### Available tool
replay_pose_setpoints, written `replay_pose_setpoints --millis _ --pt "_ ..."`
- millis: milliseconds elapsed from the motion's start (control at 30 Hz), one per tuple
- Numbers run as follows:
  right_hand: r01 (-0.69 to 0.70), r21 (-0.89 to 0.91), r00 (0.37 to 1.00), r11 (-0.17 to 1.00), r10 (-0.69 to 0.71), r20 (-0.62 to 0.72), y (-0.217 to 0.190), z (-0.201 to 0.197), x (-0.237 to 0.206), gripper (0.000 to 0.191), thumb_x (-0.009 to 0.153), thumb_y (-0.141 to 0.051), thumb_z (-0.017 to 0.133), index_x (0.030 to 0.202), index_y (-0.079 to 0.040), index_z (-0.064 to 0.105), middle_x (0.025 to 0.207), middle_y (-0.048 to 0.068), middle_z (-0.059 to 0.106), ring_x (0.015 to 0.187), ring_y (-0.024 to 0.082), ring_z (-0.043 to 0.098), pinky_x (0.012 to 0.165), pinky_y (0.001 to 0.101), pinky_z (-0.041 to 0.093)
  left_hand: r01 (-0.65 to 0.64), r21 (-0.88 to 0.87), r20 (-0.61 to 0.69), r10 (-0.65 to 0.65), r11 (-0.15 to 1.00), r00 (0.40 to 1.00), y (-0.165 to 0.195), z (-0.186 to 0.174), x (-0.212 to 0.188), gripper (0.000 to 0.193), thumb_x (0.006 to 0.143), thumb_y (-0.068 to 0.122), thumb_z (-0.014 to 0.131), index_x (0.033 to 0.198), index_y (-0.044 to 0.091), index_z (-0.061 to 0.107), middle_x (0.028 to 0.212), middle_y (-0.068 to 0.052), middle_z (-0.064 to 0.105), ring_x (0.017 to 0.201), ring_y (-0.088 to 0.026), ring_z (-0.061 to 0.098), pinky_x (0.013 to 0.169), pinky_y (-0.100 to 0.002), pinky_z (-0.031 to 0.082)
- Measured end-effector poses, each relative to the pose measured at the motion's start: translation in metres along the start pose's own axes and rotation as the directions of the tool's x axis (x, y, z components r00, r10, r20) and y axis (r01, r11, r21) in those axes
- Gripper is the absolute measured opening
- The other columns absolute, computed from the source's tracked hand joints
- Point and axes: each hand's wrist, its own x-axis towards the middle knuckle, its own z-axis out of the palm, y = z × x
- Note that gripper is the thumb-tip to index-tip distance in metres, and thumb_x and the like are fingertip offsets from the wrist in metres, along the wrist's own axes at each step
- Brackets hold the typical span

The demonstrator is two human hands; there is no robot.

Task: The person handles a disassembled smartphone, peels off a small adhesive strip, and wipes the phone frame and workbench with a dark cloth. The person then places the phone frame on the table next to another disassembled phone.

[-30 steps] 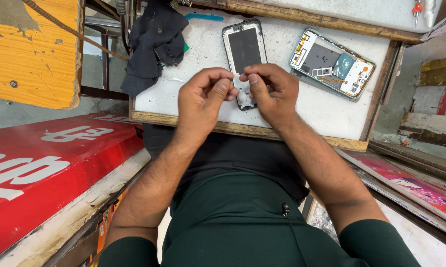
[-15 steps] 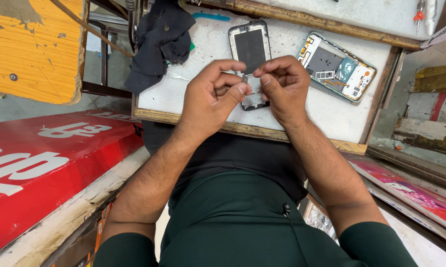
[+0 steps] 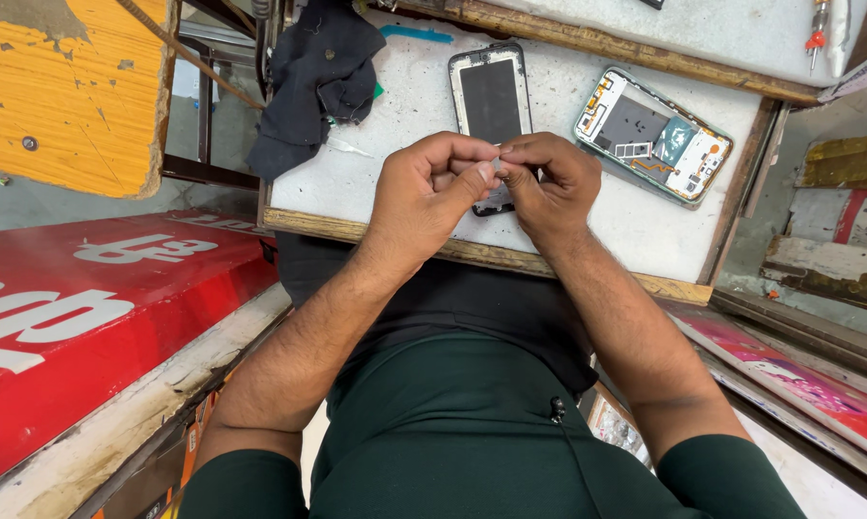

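Above the near edge of a white work tray (image 3: 376,183), both hands meet at mid-frame. Left hand (image 3: 428,187) and right hand (image 3: 549,183) are curled, with thumbs and forefingers pressed together tip to tip around a very small pale part (image 3: 497,151); the part is mostly hidden between the fingertips, so its kind cannot be told. Each hand pinches it from its own side, the left from the left and the right from the right.

Directly beyond the hands, a phone frame with a dark screen (image 3: 491,96) lies flat on the tray, its near end covered by the fingers. To the right of it, well apart from the hands, an opened phone body (image 3: 654,135) lies at a slant, showing its inner boards and metal plates.

At the far left of the tray, a dark cloth (image 3: 318,77) lies crumpled, draping over the tray's edge. A red-handled screwdriver (image 3: 818,29) rests on a second pale surface at the far right. Left of the person, a red signboard (image 3: 97,308) lies low, and a yellow wooden board (image 3: 68,86) stands beyond it.
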Motion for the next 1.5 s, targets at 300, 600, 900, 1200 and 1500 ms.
replay_pose_setpoints --millis 300,600,900,1200,1500 --pt "-0.028 0.021 1.000 0.999 0.028 0.008 -0.003 0.003 0.001 0.012 0.101 -0.007 0.078 0.100 0.000 0.068 0.100 0.012 0.074 0.088 0.015 0.071 0.076 0.0256 0.059 0.027 -0.126 -0.010 -0.028 0.992 1.000 -0.002 0.001 -0.002 0.019 0.101 0.004 0.066 0.118 -0.005 0.067 0.103 -0.011 0.075 0.094 -0.012 0.072 0.086 -0.026 0.061" --pt "0.049 -0.090 0.999 0.995 -0.048 0.008 -0.010 0.006 0.004 0.011 0.101 -0.004 0.077 0.099 -0.001 0.066 0.098 0.011 0.074 0.085 0.016 0.073 0.070 0.0269 0.060 0.035 -0.100 -0.039 -0.039 0.994 0.998 -0.006 0.003 -0.003 0.018 0.101 0.003 0.067 0.117 -0.005 0.069 0.101 -0.010 0.075 0.092 -0.011 0.071 0.086 -0.024 0.061" --pt "0.227 -0.416 0.965 0.880 -0.262 -0.027 -0.026 0.012 0.009 0.019 0.096 0.002 0.080 0.098 -0.004 0.062 0.095 0.012 0.074 0.087 0.024 0.076 0.069 0.0319 0.059 0.069 -0.133 -0.078 -0.080 0.989 0.994 -0.003 0.009 -0.001 0.018 0.099 0.003 0.068 0.115 -0.005 0.069 0.101 -0.010 0.076 0.092 -0.011 0.071 0.085 -0.024 0.060" --pt "0.303 -0.572 0.938 0.762 -0.345 0.038 -0.035 0.013 0.012 0.022 0.090 0.006 0.082 0.097 -0.006 0.065 0.096 0.009 0.076 0.082 0.023 0.073 0.067 0.0339 0.054 0.106 -0.250 -0.126 -0.141 0.962 0.982 -0.013 0.007 0.000 0.018 0.098 0.003 0.069 0.113 -0.006 0.069 0.098 -0.010 0.075 0.088 -0.012 0.070 0.084 -0.027 0.060" --pt "0.303 -0.600 0.934 0.741 -0.355 0.034 -0.037 0.015 0.013 0.022 0.089 0.008 0.080 0.097 -0.007 0.066 0.094 0.006 0.075 0.080 0.020 0.072 0.065 0.0335 0.051 0.165 -0.329 -0.115 -0.213 0.930 0.970 -0.015 0.004 0.006 0.017 0.097 0.006 0.070 0.112 -0.004 0.069 0.094 -0.008 0.075 0.086 -0.012 0.070 0.084 -0.028 0.060"
